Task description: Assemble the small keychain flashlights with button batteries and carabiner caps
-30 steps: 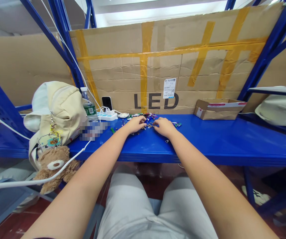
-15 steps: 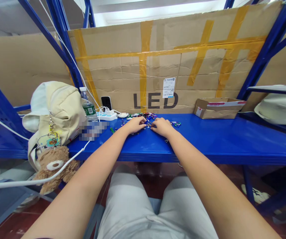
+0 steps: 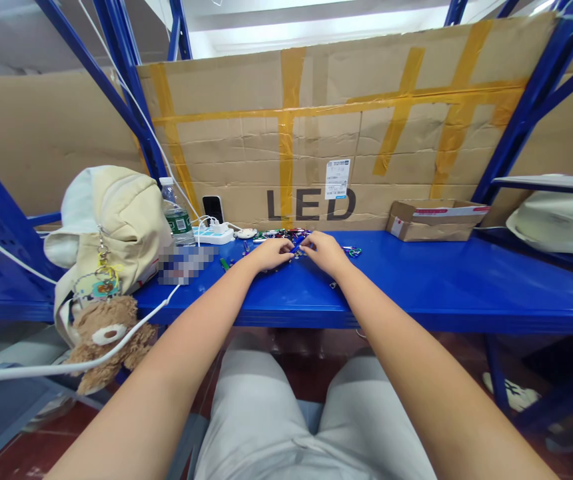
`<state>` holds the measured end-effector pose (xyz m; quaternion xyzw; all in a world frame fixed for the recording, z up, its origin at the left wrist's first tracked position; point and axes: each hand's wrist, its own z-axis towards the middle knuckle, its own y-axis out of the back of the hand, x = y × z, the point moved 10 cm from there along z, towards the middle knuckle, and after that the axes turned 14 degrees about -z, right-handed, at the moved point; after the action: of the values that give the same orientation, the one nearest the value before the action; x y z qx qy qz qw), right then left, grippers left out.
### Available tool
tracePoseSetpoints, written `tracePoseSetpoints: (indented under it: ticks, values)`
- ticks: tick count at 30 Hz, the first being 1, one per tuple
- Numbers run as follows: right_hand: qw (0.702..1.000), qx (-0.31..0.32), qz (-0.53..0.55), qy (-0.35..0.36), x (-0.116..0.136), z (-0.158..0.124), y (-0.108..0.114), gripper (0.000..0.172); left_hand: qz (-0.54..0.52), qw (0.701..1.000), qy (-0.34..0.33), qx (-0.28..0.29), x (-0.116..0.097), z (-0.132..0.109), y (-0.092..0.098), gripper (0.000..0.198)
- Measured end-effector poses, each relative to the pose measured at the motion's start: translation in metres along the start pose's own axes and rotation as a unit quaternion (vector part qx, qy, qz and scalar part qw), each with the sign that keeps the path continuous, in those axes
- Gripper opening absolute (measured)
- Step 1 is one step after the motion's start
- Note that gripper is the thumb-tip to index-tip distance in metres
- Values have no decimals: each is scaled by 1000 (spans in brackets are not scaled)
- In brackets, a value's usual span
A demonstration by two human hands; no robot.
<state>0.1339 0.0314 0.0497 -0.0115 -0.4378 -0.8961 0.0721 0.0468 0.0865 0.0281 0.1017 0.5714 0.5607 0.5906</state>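
My left hand (image 3: 270,254) rests palm down at the edge of a scatter of small multicoloured metal clips (image 3: 284,235) on a blue steel shelf (image 3: 416,288). My right hand (image 3: 324,254) lies just to its right, fingertips close to a slim blue clip (image 3: 297,244) between the hands. Whether either hand grips it is hard to tell. Another small clip (image 3: 352,252) lies beyond my right hand, and my palms hide part of the scatter.
A charging power strip (image 3: 212,235), phone (image 3: 212,209) and water bottle (image 3: 176,217) stand left of the clips. Further left sit a cream bag (image 3: 109,230) and a teddy bear (image 3: 106,340). A small cardboard box (image 3: 434,223) stands right, before a taped cardboard backing (image 3: 306,140).
My fingertips have drawn in toward each other, and the blue clip now shows more clearly between them. The view has shifted only slightly.
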Motion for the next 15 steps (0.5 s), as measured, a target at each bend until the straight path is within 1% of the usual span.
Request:
tracePoseSetpoints:
  ticks: [3,5,7,9,10,12,14,15]
  values:
    - [1000,17,7,18,4,-1,-4,14,9,1000,-2,-2,-1,0,0,20]
    - [1000,20,8,15,4,-1,-4,17,13,1000,1,-9,-1,0,2,21]
    - [1000,16,-7,-9,-1,-2,-2,21,11,1000,6,-20,-1,0,4,21]
    - [998,22,-48,-46,-9,-3,0,25,8,999,7,-31,-1,0,7,22]
    - [995,38,-76,-61,-13,-4,-2,26,8,999,7,-34,0,0,8,22]
    - [985,95,-127,-72,-17,-8,-12,28,15,999,8,-37,1,1,8,24]
    - [973,153,-160,-65,-17,-11,-23,30,25,999,7,-40,2,1,8,24]
    - [969,168,-169,-59,-17,-12,-26,30,29,999,6,-41,3,1,9,25]
